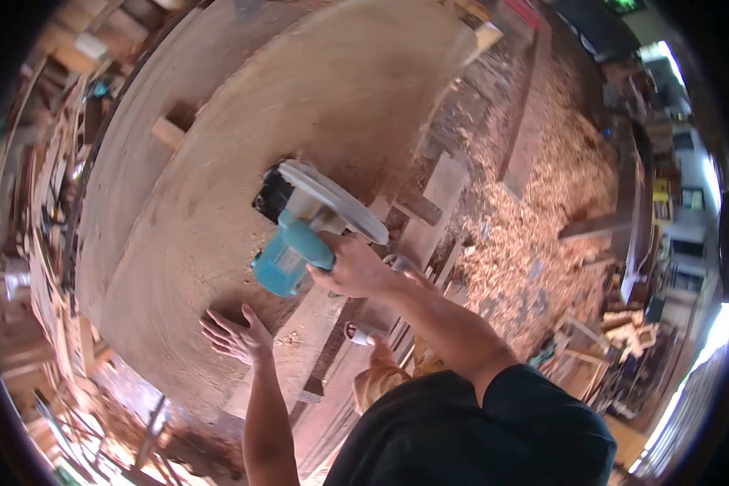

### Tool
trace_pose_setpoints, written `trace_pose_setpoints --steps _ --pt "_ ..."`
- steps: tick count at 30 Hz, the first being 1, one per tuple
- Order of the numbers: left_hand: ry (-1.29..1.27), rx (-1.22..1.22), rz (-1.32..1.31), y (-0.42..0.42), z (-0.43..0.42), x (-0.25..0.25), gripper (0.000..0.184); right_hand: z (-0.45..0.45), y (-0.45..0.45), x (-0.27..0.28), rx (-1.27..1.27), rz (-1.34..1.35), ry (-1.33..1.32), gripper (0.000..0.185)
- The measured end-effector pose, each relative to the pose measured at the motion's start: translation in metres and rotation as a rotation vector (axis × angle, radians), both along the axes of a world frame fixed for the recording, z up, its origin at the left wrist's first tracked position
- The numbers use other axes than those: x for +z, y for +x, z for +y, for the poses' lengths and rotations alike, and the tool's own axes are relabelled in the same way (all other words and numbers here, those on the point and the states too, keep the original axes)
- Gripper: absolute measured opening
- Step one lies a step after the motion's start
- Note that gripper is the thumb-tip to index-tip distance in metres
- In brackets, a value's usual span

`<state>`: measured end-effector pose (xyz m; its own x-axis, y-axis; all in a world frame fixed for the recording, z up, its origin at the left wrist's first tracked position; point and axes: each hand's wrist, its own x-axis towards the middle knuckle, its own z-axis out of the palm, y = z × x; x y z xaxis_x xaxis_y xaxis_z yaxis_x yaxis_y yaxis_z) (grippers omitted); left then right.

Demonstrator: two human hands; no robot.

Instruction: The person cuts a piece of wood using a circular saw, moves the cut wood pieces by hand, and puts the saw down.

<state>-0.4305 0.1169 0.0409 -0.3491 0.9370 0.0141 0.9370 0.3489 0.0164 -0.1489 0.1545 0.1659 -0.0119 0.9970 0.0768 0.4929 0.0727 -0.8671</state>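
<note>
"Brown wood takes up most of the head view, doesn't it?"

"Yes, a broad, dusty brown wooden slab (pixel 356 73) with a curving outline and faint, scratch-like ripples. Rough wooden planks (pixel 444 188) show below its right edge."

"What about the room?"

"Curled tan wood shavings (pixel 498 271) blanket the floor on the right. Beyond them, angular pale scrap wood (pixel 628 334) is heaped up, and long, stacked timber (pixel 53 186) crowds the far left, blurred towards the rim."

"Where's the tool?"

"On the slab, close to the person: a circular saw with a smooth teal body (pixel 275 271) and a rounded grey guard (pixel 336 201), dull like metal. The right hand (pixel 350 266) is wrapped around its teal handle."

"And the other of the two hands?"

"The left hand (pixel 243 334) is spread, fingers fanned, at the slab's near end, its shadow just beside it. I can't tell how firmly the palm presses."

"Anything else on that surface?"

"A small, squared, light-brown wooden block (pixel 168 133) towards the left, with a dark patch beside it."
</note>
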Motion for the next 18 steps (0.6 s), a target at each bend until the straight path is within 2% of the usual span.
trace_pose_setpoints --steps 2,7,18 --pt "-0.027 0.013 0.015 -0.0024 -0.0032 -0.0001 0.088 -0.0032 -0.0006 -0.0130 0.001 -0.018 0.069 0.020" --pt "-0.042 0.035 -0.018 0.0016 -0.0038 0.0045 0.089 -0.0052 0.0008 -0.0098 0.004 0.050 -0.052 0.022" --pt "0.022 0.012 -0.005 -0.0005 -0.0066 0.0030 0.088 -0.0078 -0.0013 -0.0070 -0.044 -0.062 0.090 0.028"
